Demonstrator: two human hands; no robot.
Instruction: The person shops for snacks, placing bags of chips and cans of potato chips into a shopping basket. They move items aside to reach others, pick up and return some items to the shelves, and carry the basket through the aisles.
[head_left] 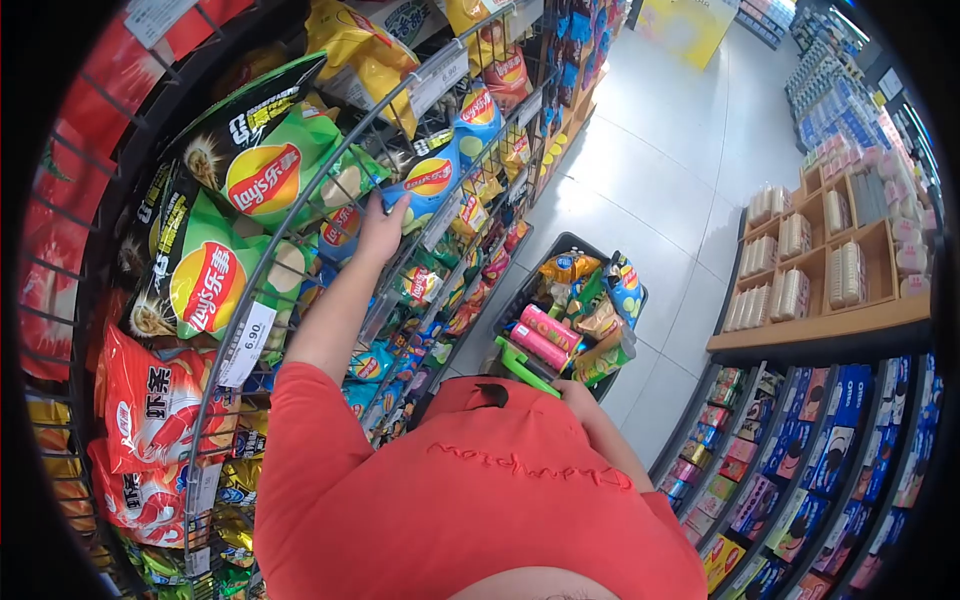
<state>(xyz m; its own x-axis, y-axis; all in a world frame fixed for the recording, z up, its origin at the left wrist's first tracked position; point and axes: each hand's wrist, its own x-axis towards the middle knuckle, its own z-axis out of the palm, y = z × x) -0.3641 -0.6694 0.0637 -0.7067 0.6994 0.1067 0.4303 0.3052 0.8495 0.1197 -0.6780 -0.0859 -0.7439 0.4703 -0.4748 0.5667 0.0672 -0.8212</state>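
My left hand (382,228) reaches into the wire snack rack, its fingers closed on the lower end of a blue Lay's bag (430,185). Green Lay's bags (262,180) lie to the left of it behind the black wire. At the shopping basket (643,310), my right hand (572,392) is by the green handle (525,368); its fingers are mostly hidden. Inside the basket are a pink canister (543,338), another blue bag (625,288) and several other snacks.
Red shrimp snack bags (155,400) fill the rack's lower left. Price tags (247,345) hang on its wire edge. Pale floor tiles (640,180) run between this rack and a wooden shelf (820,320) on the right, with boxed goods below.
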